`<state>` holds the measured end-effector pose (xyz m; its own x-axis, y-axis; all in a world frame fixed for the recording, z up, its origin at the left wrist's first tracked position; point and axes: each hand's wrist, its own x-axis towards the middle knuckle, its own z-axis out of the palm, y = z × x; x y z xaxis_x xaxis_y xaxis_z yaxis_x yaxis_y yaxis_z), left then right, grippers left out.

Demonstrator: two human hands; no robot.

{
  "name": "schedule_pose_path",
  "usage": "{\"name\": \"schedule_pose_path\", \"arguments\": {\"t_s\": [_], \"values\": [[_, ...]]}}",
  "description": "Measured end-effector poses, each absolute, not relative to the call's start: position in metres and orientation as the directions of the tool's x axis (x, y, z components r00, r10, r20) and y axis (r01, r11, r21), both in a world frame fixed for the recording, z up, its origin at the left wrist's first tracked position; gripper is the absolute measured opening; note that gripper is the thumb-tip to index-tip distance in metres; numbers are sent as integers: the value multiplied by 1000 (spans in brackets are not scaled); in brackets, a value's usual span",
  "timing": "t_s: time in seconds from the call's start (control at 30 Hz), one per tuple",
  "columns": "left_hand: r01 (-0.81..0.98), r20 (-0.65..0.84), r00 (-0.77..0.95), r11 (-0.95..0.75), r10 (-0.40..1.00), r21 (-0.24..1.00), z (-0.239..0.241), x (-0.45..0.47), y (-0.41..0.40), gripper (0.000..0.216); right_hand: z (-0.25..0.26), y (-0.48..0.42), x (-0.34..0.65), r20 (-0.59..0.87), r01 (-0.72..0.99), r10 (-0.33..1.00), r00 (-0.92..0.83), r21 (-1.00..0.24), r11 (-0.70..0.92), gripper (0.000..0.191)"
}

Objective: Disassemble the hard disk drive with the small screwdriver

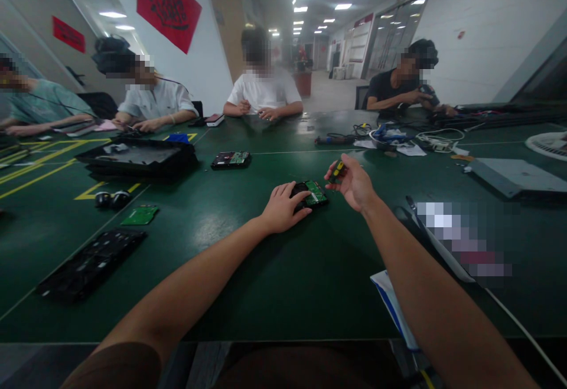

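Observation:
My left hand (282, 206) rests on the green table, fingers curled over the near left edge of a small black hard drive (313, 194) with a green circuit board facing up. My right hand (352, 183) hovers just right of and above the drive, pinching a small yellow-and-black screwdriver (337, 170) between thumb and fingers, tip pointing toward the drive.
Another drive (231, 160) lies further off. A black laptop shell (137, 159), a green board (140, 215), black earbuds (112, 199) and a black keyboard frame (91, 264) lie left. Cables and tools (390, 136) sit at the far right, a grey panel (514, 175) on the right. Several people sit around the table.

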<state>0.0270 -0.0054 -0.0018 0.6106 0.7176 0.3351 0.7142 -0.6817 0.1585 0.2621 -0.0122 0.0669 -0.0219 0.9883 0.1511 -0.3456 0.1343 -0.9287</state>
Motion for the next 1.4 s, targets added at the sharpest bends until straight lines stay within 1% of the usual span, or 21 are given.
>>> {"name": "schedule_pose_path", "arguments": {"t_s": [0.1, 0.33, 0.53, 0.67, 0.77, 0.87, 0.93, 1.03, 1.1, 1.23, 1.4], "values": [[715, 334, 610, -681, 719, 160, -2, 27, -5, 59, 66, -12, 261, 146, -362, 988, -53, -925, 117, 47], [712, 345, 611, -685, 713, 155, -4, 27, -5, 58, 64, -8, 266, 139, -374, 987, -81, -922, 99, 56], [717, 341, 612, -683, 714, 143, -4, 27, -5, 58, 57, -6, 262, 191, -286, 981, 11, -940, 186, 38], [718, 345, 611, -683, 712, 138, -5, 27, -5, 58, 52, -6, 257, 190, -242, 981, -47, -955, 174, 39], [717, 345, 612, -684, 711, 137, -5, 27, -4, 58, 52, -7, 256, 209, -226, 977, -45, -955, 194, 40], [717, 346, 611, -683, 712, 138, -6, 27, -4, 58, 55, -8, 255, 236, -227, 972, -13, -947, 227, 41], [715, 343, 613, -684, 712, 142, -5, 27, -4, 58, 57, -8, 256, 259, -207, 965, 49, -942, 264, 42], [715, 338, 616, -685, 712, 141, -5, 26, -4, 59, 57, -6, 256, 307, -109, 937, 168, -939, 327, 43], [716, 341, 616, -685, 711, 135, -5, 26, -4, 59, 55, -6, 256, 342, -34, 916, 211, -934, 356, 43], [716, 344, 615, -685, 710, 135, -5, 26, -4, 58, 53, -7, 254, 383, 46, 901, 205, -923, 382, 44], [711, 344, 616, -688, 708, 145, -5, 27, -3, 58, 54, -8, 253, 385, 50, 902, 196, -922, 383, 45]]}}
